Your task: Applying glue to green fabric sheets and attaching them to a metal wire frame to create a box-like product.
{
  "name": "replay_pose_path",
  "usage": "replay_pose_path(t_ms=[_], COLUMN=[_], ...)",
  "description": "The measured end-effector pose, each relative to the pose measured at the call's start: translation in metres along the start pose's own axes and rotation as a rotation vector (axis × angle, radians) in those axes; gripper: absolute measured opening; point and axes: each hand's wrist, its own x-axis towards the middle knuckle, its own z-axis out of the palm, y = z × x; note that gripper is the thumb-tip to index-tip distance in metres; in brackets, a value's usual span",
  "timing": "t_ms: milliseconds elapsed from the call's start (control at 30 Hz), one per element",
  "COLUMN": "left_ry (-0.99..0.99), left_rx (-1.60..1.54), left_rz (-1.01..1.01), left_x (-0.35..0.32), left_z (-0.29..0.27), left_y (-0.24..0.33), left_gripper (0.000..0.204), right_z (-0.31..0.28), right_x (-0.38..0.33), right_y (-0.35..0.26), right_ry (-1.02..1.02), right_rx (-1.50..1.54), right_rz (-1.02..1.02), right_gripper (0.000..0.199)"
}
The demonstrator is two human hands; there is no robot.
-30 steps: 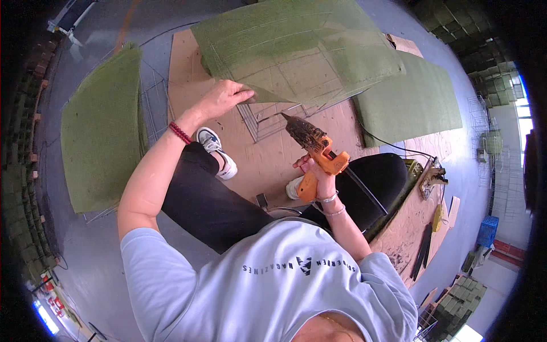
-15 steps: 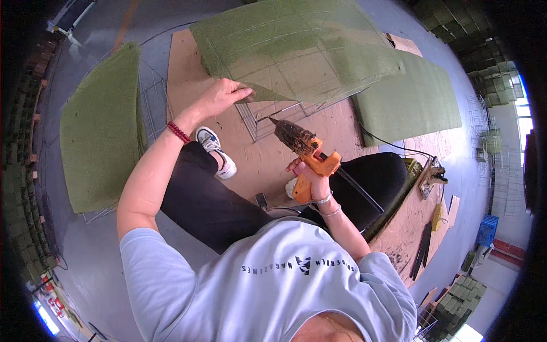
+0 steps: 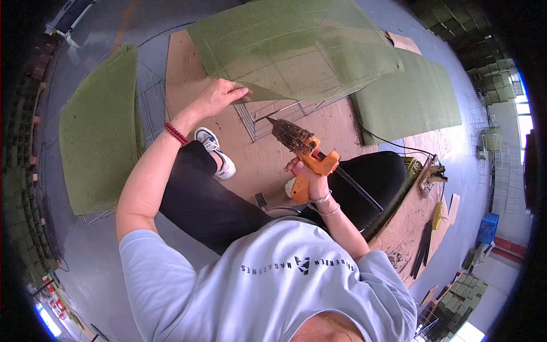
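Note:
Between the fingers of my left hand (image 3: 219,98) is the near corner of a thin green mesh sheet (image 3: 279,43), pinched and lifted a little. The sheet lies over a wire frame (image 3: 248,125), whose bars show through it and stick out below its near edge. My right hand (image 3: 310,178) grips the handle of an orange glue gun (image 3: 306,149). Its barrel is crusted with dark residue, and the nozzle points up and left toward the frame. A long dark glue stick (image 3: 360,189) sticks out of the gun's back.
Brown cardboard (image 3: 228,176) covers the floor beneath the frame. More green sheets lie at left (image 3: 99,131) and right (image 3: 410,97). On a cardboard-topped surface (image 3: 393,242) at my right are dark glue sticks (image 3: 423,248) and a stained stand (image 3: 431,175). A black cord (image 3: 393,145) runs nearby.
Very little differs. My left hand and the held sheet corner have shifted slightly left, and the glue gun has moved a touch left with my right hand.

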Motion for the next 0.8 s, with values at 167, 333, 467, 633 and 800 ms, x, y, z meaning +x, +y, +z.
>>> replay_pose_path(t_ms=[167, 333, 467, 633, 800], left_ry=[0.025, 0.044, 0.029, 0.025, 0.036], left_rx=[0.009, -0.089, -0.088, -0.075, -0.096], left_rz=[0.027, 0.054, 0.058, 0.04, 0.044], left_x=[-0.006, -0.002, -0.002, -0.002, -0.001], left_z=[-0.001, 0.002, 0.001, 0.0, -0.001], left_y=[0.01, 0.005, 0.002, 0.001, 0.003], left_gripper=[0.038, 0.039, 0.04, 0.041, 0.041], right_z=[-0.008, -0.015, -0.018, -0.023, -0.023], right_x=[0.006, 0.011, 0.011, 0.012, 0.012], right_y=[-0.004, -0.006, -0.008, -0.012, -0.01], right_ry=[0.089, 0.114, 0.187, 0.2, 0.184], right_rx=[0.031, 0.091, 0.057, 0.008, 0.053], right_rz=[-0.109, -0.157, -0.164, -0.167, -0.163], right_gripper=[0.019, 0.021, 0.015, 0.016, 0.016])
